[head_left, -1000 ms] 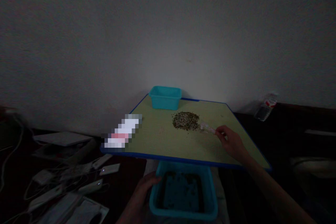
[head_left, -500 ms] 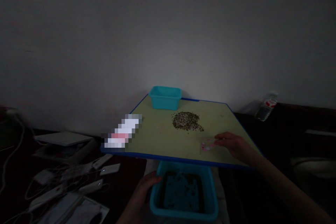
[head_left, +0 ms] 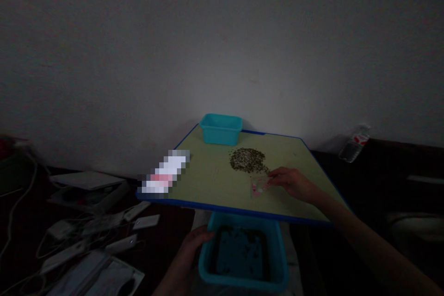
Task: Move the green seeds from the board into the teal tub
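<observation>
A mosaic blurs the phone [head_left: 165,175], the seeds in the pile [head_left: 247,160] are too small to tell by kind, and the pattern on the clear packet [head_left: 257,188] is unclear. The worktop [head_left: 222,192] hides the lower basin's [head_left: 243,282] far rim, while that basin covers part of the left hand [head_left: 193,244]. Both forearms run out of frame, and the upper basin's [head_left: 221,137] front wall conceals its floor.

The right hand [head_left: 294,183] pinches (forearm [head_left: 364,243] outstretched), the left hand [head_left: 194,241] curled lower.
</observation>
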Demonstrator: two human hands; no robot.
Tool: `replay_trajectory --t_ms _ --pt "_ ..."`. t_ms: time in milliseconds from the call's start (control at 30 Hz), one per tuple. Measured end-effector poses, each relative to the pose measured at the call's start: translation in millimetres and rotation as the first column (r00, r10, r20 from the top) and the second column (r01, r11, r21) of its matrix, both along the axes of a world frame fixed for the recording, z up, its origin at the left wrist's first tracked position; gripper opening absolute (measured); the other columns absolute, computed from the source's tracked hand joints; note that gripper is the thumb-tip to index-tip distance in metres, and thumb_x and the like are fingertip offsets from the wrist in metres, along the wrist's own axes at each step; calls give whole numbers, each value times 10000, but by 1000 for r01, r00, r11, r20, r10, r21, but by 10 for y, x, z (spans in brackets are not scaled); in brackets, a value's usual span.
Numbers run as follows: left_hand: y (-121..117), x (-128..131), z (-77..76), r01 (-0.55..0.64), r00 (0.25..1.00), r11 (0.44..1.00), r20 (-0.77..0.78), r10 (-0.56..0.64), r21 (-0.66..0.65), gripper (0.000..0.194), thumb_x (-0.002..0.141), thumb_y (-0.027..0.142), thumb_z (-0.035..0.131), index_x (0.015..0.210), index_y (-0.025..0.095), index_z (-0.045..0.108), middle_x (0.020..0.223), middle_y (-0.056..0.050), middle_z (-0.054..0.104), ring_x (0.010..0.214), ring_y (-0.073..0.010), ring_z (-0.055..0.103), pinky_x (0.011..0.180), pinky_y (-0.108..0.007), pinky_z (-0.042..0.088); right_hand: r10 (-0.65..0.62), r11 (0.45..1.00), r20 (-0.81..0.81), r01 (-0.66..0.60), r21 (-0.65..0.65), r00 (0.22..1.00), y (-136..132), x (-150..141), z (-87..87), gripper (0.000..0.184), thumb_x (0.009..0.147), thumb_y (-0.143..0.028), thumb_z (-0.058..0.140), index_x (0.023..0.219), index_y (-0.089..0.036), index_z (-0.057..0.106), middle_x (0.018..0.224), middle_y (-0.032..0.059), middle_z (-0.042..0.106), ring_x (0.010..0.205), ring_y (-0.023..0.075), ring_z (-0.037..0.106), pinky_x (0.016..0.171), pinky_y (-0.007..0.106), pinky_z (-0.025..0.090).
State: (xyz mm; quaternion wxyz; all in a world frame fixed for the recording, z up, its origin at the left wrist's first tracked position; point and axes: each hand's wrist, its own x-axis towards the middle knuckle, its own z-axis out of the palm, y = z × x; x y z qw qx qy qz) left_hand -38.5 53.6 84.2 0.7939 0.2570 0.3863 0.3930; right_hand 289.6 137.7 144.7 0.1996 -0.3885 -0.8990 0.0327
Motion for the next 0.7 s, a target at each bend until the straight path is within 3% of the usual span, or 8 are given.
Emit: replay_trajectory --t_ms 100,300,433,567,700 --pt "-6 0 0 -5 1000 1000 20 5 -4 209 670 232 609 849 154 683 759 -71 737 724 -256 662 735 -397 490 23 1000 -2 -23 -1 1000 66 -63 -4 345 781 -76 467 998 -270 652 1070 48 614 956 162 566 828 308 443" --pt "13 -34 -207 -138 986 990 -98 134 -29 191 651 233 642 832 179 669 761 -42 733 734 -240 659 665 -358 506 50 999 -7 -50 4 999 181 -191 -19 380 755 -38 472 1010 -260 647 1078 42 611 969 162 561 837 303 439" --pt "1 0 -121 -96 993 995 -67 97 25 144 668 212 606 783 157 672 694 -52 729 660 -237 657 634 -356 503 54 998 -3 -54 8 999 235 -289 -6 384 744 -23 472 994 -251 653 1077 42 614 954 160 570 821 295 445" --pt "-19 19 -15 -126 988 992 -86 125 -6 141 670 212 592 773 161 675 684 -47 734 665 -247 660 632 -365 503 48 999 -18 -48 25 999 289 -366 -20 353 765 -44 466 974 -250 663 1060 45 621 940 160 576 814 297 448" --pt "-7 -9 -82 -71 997 997 -26 72 39 183 687 220 579 829 155 674 719 -58 733 687 -246 656 679 -371 488 53 998 -16 -53 19 998 336 -421 -24 358 760 -42 471 983 -250 659 1053 43 622 952 162 571 825 300 443"
